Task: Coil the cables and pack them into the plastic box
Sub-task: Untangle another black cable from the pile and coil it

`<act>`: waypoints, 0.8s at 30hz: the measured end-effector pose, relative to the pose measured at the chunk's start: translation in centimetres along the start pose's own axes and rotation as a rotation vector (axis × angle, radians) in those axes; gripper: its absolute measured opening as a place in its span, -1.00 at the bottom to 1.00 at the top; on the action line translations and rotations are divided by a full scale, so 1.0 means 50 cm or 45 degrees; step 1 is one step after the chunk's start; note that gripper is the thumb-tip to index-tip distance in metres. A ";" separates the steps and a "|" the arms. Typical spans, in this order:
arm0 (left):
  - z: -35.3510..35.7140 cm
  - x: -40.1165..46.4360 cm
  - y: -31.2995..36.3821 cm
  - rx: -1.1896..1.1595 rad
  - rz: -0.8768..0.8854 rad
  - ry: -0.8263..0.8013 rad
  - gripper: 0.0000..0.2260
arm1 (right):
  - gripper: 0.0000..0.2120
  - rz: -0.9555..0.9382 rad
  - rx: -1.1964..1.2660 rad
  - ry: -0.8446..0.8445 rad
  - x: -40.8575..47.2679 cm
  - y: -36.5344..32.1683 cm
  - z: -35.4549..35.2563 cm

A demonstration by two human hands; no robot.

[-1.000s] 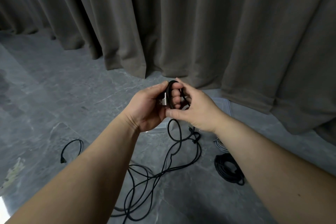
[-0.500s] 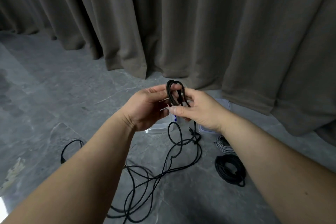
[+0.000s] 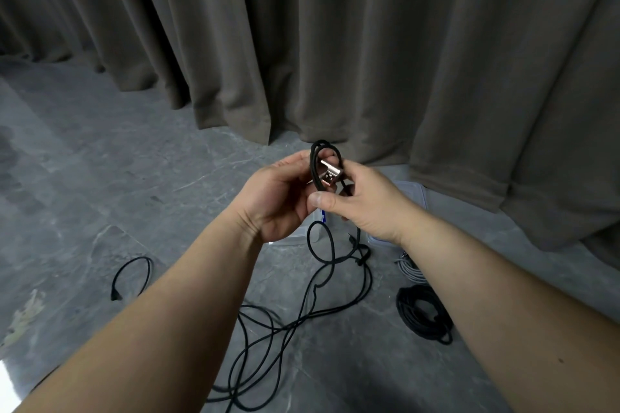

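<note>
Cable first: a thin black cord [image 3: 323,157] with a matte, braided look is wound into a small tight loop held up between both hands, and its long tail drops to the grey marbled stone floor [image 3: 100,178], where it sprawls in loose tangled curves. Compared with half a second ago, a shiny metal USB plug [image 3: 329,174] has swung round into plain sight at the middle of the loop, rectangular and silvery, where before only dark strands showed there. The left hand [image 3: 278,201] has its fingers curled round the near side of the loop, while the right hand [image 3: 365,208] pinches the strands with its thumb laid across the front; both hands sit about where they were. Behind the hands, mostly hidden, lies a clear plastic box [image 3: 414,191] with rounded corners on the floor. To the right of the dangling tail rest a neat black coiled cable [image 3: 424,317] and, just beyond it, a pale grey coiled cable [image 3: 411,270], partly covered by the right forearm. Off to the left, another short black cord [image 3: 132,277] curves on the stone. Heavy taupe curtains [image 3: 335,43] hang in deep soft folds behind.
</note>
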State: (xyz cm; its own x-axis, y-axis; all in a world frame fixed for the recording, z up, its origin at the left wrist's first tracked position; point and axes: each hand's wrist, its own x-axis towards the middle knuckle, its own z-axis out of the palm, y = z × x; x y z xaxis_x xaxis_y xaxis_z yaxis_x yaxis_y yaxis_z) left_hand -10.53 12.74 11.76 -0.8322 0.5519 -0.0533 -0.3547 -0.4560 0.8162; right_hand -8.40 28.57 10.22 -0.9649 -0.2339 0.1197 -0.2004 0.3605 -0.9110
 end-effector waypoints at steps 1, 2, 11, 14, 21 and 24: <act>0.000 0.000 0.000 0.015 0.000 -0.003 -0.81 | -0.64 0.004 -0.004 0.009 0.001 0.001 0.000; 0.001 -0.001 0.000 0.038 -0.003 -0.002 -0.81 | -0.65 0.007 -0.010 0.015 0.001 0.001 0.001; 0.006 -0.001 -0.002 0.268 -0.055 -0.023 -0.86 | -0.62 0.040 -0.011 0.034 0.005 0.013 0.003; -0.001 0.001 -0.003 0.258 -0.047 -0.044 -0.88 | -0.76 0.022 -0.005 0.023 -0.001 0.009 -0.004; 0.010 -0.004 -0.002 0.352 0.108 0.160 -0.81 | -0.57 0.029 0.165 0.138 -0.007 -0.004 -0.020; 0.016 -0.004 -0.005 0.348 0.131 0.165 -0.77 | -0.73 0.029 0.137 0.318 0.001 -0.007 -0.013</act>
State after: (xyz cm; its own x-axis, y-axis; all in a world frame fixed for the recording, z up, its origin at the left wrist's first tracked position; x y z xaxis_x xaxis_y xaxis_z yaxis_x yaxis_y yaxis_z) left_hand -9.93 13.33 12.01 -0.9114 0.4110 -0.0212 -0.1531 -0.2908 0.9445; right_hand -8.48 29.02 10.78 -0.9836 0.0082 0.1802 -0.1719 0.2619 -0.9497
